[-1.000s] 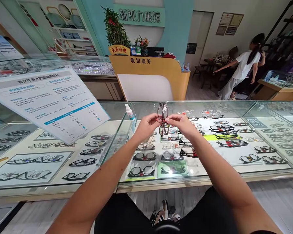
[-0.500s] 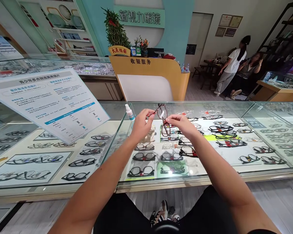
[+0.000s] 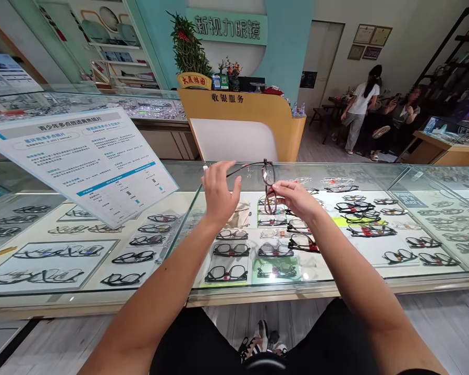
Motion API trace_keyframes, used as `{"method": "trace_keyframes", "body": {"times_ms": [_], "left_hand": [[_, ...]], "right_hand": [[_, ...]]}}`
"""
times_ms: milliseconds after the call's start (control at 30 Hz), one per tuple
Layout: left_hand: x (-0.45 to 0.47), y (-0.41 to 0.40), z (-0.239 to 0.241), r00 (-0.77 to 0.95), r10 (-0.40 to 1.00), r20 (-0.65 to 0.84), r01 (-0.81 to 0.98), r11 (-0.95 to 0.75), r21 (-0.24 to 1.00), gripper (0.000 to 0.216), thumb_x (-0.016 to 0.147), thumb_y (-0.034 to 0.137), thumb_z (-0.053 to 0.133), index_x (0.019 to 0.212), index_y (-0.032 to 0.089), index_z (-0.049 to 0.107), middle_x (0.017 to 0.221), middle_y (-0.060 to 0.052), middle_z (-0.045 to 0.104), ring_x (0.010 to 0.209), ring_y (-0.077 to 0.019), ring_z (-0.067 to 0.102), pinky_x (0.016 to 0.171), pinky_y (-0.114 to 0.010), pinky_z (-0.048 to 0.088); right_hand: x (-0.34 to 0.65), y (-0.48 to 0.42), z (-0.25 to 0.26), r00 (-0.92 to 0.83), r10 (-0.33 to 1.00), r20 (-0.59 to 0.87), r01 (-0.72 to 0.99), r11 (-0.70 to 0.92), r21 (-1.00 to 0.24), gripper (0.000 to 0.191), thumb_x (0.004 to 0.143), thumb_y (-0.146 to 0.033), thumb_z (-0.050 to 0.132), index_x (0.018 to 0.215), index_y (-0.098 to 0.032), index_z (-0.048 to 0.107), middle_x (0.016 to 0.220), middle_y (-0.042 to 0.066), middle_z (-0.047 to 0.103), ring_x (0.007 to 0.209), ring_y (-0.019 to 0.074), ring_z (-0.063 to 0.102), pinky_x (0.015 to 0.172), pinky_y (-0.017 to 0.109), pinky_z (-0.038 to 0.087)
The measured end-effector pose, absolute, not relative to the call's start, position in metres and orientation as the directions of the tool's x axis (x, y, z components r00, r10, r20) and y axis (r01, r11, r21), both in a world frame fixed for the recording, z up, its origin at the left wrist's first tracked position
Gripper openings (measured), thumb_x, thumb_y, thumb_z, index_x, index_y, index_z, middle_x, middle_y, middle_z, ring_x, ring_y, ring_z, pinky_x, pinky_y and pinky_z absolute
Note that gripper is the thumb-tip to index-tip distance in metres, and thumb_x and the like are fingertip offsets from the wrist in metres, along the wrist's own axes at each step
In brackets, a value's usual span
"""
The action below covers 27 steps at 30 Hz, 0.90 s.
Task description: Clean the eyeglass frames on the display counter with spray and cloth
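Note:
I hold a pair of dark reddish-brown glasses [image 3: 269, 182] above the glass counter [image 3: 375, 172]. My right hand [image 3: 295, 199] pinches the frame front, which stands on end, one lens above the other. One temple arm is swung out to the left. My left hand [image 3: 219, 192] is raised beside that arm with its fingers spread, its fingertips at the arm's tip. A beige cloth [image 3: 240, 214] lies on the glass just under my left hand.
Rows of glasses [image 3: 273, 250] lie inside the glass case below. A tilted printed sign [image 3: 86, 161] stands at the left. A yellow cashier desk [image 3: 242, 122] with a plant stands behind the counter. Two people [image 3: 359, 107] are at the far right by a table.
The left temple arm has been unfolded out to the left. My left hand has let go of its pinch and spread its fingers, moving up and left. The small bottle is now hidden.

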State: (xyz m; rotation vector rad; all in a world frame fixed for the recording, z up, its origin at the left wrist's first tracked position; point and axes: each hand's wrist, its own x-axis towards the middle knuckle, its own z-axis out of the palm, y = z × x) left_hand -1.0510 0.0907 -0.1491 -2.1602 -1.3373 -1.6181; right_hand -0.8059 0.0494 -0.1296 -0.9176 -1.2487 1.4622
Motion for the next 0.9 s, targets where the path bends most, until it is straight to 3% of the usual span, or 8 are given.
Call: {"method": "trace_keyframes", "body": {"times_ms": [67, 200, 367, 600, 900], "left_hand": [[-1.049, 0.086, -0.148, 0.046, 0.520, 0.853, 0.707, -0.621, 0.340, 0.030, 0.108, 0.032, 0.064, 0.137, 0.025, 0.072, 0.138, -0.014, 0.076, 0.130, -0.0367, 0.065, 0.111, -0.053, 0.046], [-1.042, 0.078, -0.149, 0.281, 0.481, 0.831, 0.651, -0.731, 0.204, 0.023, 0.112, 0.034, 0.062, 0.125, 0.028, 0.080, 0.123, -0.012, 0.078, 0.118, -0.0326, 0.068, 0.103, -0.049, 0.047], [-1.035, 0.078, -0.159, 0.461, 0.417, 0.783, 0.558, -0.823, 0.109, 0.024, 0.114, 0.036, 0.064, 0.124, 0.025, 0.082, 0.122, -0.013, 0.080, 0.114, -0.0311, 0.067, 0.093, -0.045, 0.045], [-1.035, 0.081, -0.161, 0.483, 0.469, 0.740, 0.519, -0.834, 0.190, 0.040, 0.118, 0.051, 0.055, 0.110, 0.028, 0.086, 0.115, -0.012, 0.082, 0.107, -0.0300, 0.066, 0.090, -0.045, 0.043], [-1.036, 0.086, -0.163, 0.459, 0.532, 0.711, 0.516, -0.811, 0.274, 0.049, 0.116, 0.062, 0.053, 0.109, 0.029, 0.088, 0.110, -0.012, 0.082, 0.103, -0.0299, 0.064, 0.090, -0.045, 0.043]], "right_hand": [[-0.805, 0.049, -0.128, -0.237, 0.970, 0.049, -0.229, -0.006, -0.973, 0.052, 0.067, -0.068, 0.105, 0.087, -0.026, 0.083, 0.107, 0.004, 0.084, 0.106, 0.0228, 0.074, 0.094, 0.035, 0.052], [-0.804, 0.048, -0.127, -0.239, 0.969, 0.066, -0.294, -0.008, -0.956, 0.051, 0.068, -0.065, 0.106, 0.089, -0.026, 0.080, 0.114, 0.006, 0.088, 0.109, 0.0242, 0.074, 0.097, 0.038, 0.055], [-0.805, 0.046, -0.125, -0.243, 0.967, 0.076, -0.353, -0.015, -0.936, 0.051, 0.067, -0.063, 0.109, 0.085, -0.027, 0.078, 0.117, 0.005, 0.089, 0.105, 0.0216, 0.075, 0.100, 0.037, 0.057], [-0.807, 0.042, -0.124, -0.277, 0.954, 0.118, -0.383, 0.003, -0.924, 0.050, 0.073, -0.060, 0.107, 0.083, -0.026, 0.071, 0.134, 0.007, 0.087, 0.122, 0.0246, 0.077, 0.109, 0.040, 0.057], [-0.810, 0.043, -0.123, -0.155, 0.960, 0.232, -0.458, 0.138, -0.878, 0.046, 0.077, -0.065, 0.101, 0.095, -0.030, 0.080, 0.143, 0.005, 0.084, 0.137, 0.0281, 0.072, 0.118, 0.044, 0.059]]}}
